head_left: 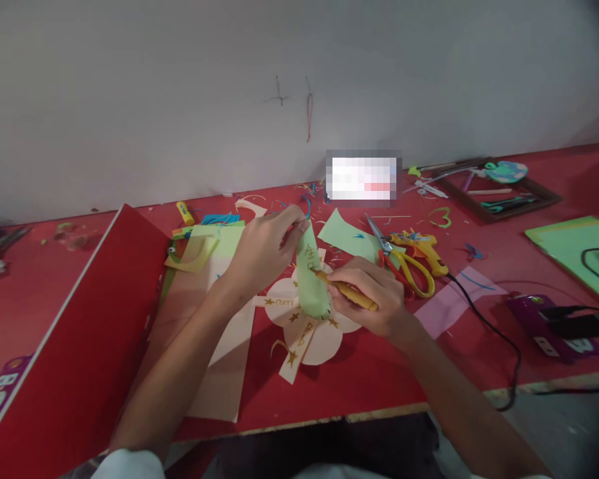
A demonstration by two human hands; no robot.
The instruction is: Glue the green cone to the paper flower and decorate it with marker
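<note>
My left hand pinches the top end of a light green paper strip with dark handwritten characters on it. In my right hand is a yellow-brown pen, its tip touching the strip beside the writing. Beneath the strip lies a pale flower-shaped paper cutout. Narrow paper strips with gold stars and lettering spread out from its middle. Scissors with yellow handles and a yellow glue gun lie just beyond my right hand.
On the left a large red board stands tilted, beside pale paper sheets. A glue stick sits behind them. To the right are pink paper, a purple box, a black cable, green sheets and a brown frame.
</note>
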